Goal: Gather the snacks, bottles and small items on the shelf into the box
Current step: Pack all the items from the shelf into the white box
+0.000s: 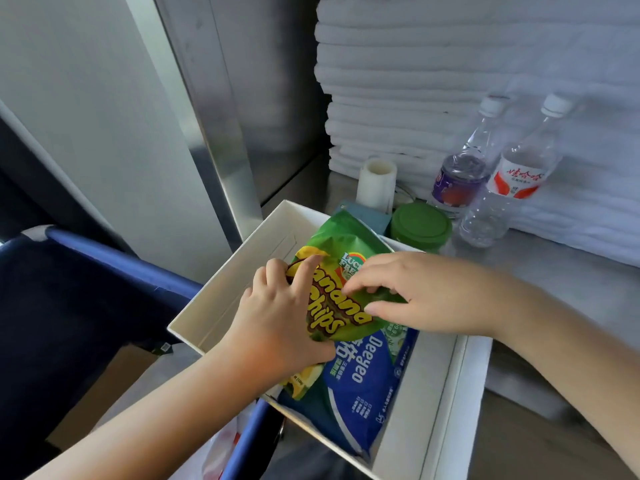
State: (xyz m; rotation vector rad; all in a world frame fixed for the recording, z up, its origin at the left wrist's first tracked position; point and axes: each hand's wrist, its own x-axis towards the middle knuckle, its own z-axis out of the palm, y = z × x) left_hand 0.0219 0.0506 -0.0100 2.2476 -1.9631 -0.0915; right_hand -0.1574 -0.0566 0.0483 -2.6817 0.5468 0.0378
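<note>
A white box [221, 299] stands at the front edge of the metal shelf [554, 292]. Inside it lies a blue Deeyeo pack [363, 389], with a green banana chips bag [337, 251] resting on top. My left hand [277, 313] grips the bag's left side. My right hand [415, 292] pinches its right side from above. Behind the box stand a green-lidded jar [420, 226], a white roll [375, 183], a purple-labelled bottle [460, 168] and a red-labelled bottle [509, 181].
A tall stack of folded white towels [433, 64] fills the back of the shelf. A steel post [214, 133] rises on the left. Below left are a blue cart frame [114, 258], brown cardboard [104, 393] and a plastic bag [221, 448].
</note>
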